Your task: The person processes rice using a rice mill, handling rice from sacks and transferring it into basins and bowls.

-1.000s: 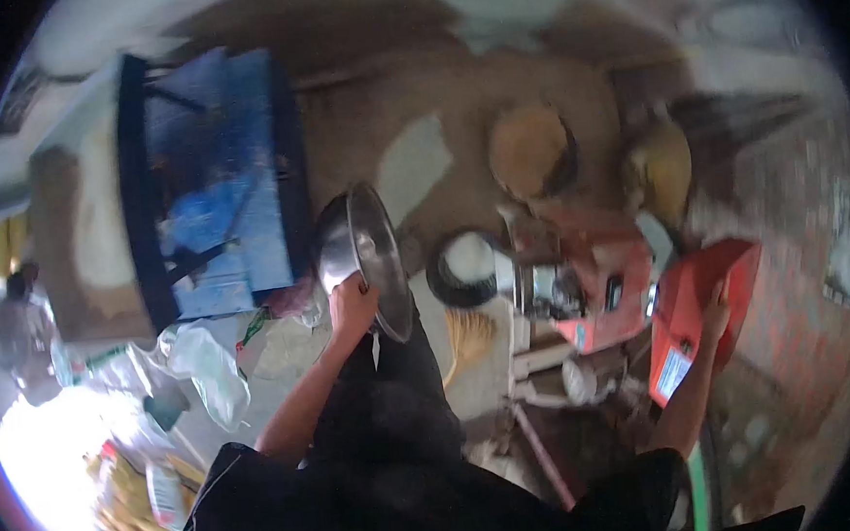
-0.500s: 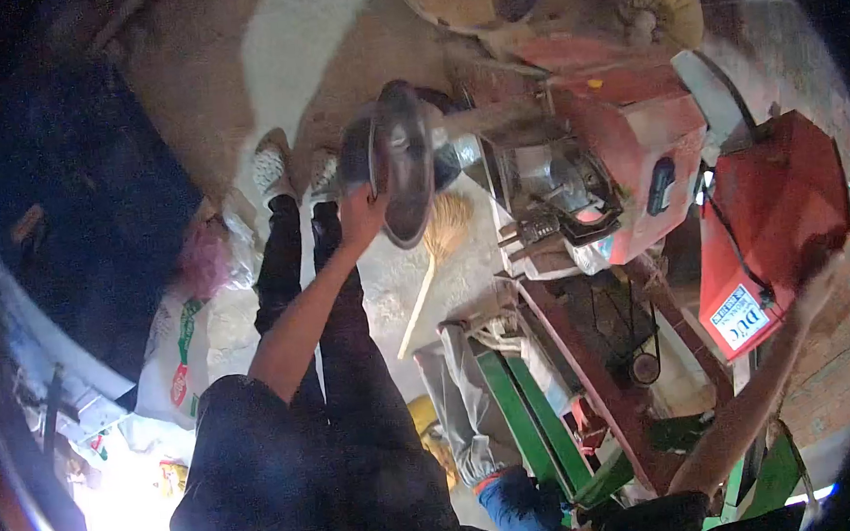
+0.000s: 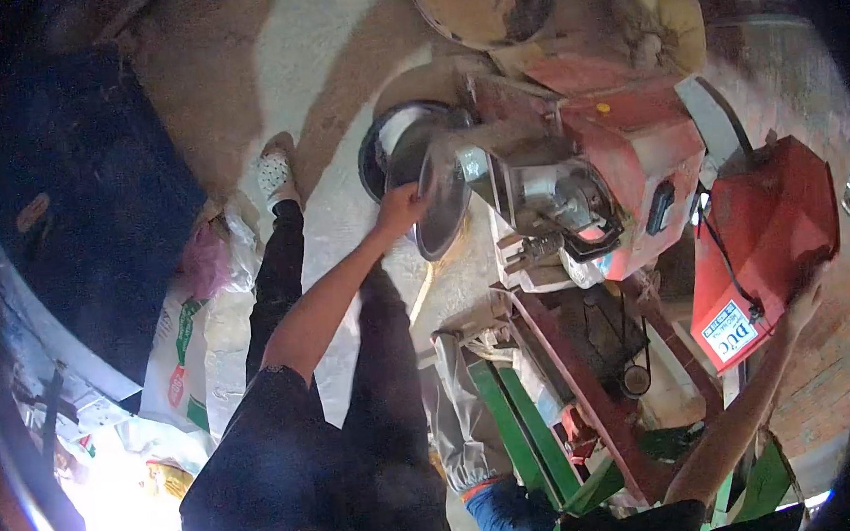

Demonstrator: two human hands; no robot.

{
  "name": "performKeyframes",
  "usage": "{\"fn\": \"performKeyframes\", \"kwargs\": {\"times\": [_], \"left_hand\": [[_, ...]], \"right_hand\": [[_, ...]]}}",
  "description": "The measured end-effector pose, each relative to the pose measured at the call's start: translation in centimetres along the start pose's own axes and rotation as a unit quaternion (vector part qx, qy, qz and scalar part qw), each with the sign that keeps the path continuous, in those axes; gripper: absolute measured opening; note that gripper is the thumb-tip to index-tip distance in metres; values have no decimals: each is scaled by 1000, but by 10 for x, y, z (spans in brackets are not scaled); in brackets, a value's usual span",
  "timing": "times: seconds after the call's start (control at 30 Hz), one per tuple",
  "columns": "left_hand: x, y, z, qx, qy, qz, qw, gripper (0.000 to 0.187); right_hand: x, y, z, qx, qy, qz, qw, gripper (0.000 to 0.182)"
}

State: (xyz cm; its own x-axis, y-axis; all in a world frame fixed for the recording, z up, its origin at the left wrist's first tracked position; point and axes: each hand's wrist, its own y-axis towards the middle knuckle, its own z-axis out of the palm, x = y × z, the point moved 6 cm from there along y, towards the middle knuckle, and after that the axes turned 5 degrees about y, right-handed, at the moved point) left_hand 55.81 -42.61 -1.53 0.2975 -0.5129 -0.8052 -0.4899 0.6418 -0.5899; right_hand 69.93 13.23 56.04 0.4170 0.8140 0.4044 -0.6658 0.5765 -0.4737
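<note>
My left hand (image 3: 403, 209) grips the rim of a dark round basin (image 3: 443, 198), which is tilted beside the outlet of a red machine (image 3: 632, 146). Under and behind that basin, another dark round tub (image 3: 374, 162) stands on the floor with something pale inside. At the right, my right hand (image 3: 804, 293) lies near the lower edge of the red hopper (image 3: 768, 225), which bears a white and blue label. Its fingers are too dim to make out clearly.
A broom (image 3: 426, 283) lies partly behind the basin. Below the machine stand a dark red frame (image 3: 588, 382) with a belt and pulley, and green beams (image 3: 522, 425). A round container (image 3: 485, 4) and a yellowish sack (image 3: 661, 17) are at the top. Bags (image 3: 182, 353) lie at the left.
The basin in my left hand has moved right, closer to the machine's outlet, uncovering more of the floor tub. One foot has gone from view behind the arm and basin.
</note>
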Motion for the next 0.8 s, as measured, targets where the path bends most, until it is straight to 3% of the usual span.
{"fn": "performKeyframes", "kwargs": {"times": [0.1, 0.2, 0.27, 0.37, 0.4, 0.47, 0.5, 0.57, 0.6, 0.67, 0.7, 0.8], "left_hand": [[3, 1, 1, 9, 29, 10, 999, 26], [2, 2, -4, 9, 26, 3, 1000, 26], [-3, 5, -13, 5, 57, 1, 998, 25], [7, 10, -13, 13, 51, -27, 998, 23], [-2, 10, -20, 6, 44, -35, 998, 23], [-3, 11, -23, 5, 37, -49, 998, 23], [5, 18, -20, 3, 54, -47, 997, 23], [15, 28, -17, 3, 40, -38, 998, 21], [21, 33, -17, 8, 42, -40, 998, 21], [35, 44, -12, 22, 61, -48, 997, 21], [35, 50, -11, -1, 39, 14, 999, 22], [60, 73, -4, 35, -57, -8, 998, 23]], "right_hand": [[1, -6, -7, -15, 38, 19, 999, 45], [10, -14, -10, -86, -272, -122, 951, 45], [10, -13, -5, -124, -463, -206, 853, 46], [3, -15, 8, -173, -703, -311, 616, 46], [3, -16, 12, -174, -704, -311, 614, 46], [0, -13, 1, -183, -507, -229, 811, 41], [-4, -12, -4, -185, -391, -181, 883, 38], [-18, -10, -6, -176, -133, -80, 972, 33], [-26, -10, -3, -165, 4, -30, 986, 31], [-44, -10, 12, -129, 275, 66, 950, 27], [-56, -8, 10, -131, 275, 64, 950, 27], [-93, -10, 17, -95, 354, 93, 926, 28]]}}
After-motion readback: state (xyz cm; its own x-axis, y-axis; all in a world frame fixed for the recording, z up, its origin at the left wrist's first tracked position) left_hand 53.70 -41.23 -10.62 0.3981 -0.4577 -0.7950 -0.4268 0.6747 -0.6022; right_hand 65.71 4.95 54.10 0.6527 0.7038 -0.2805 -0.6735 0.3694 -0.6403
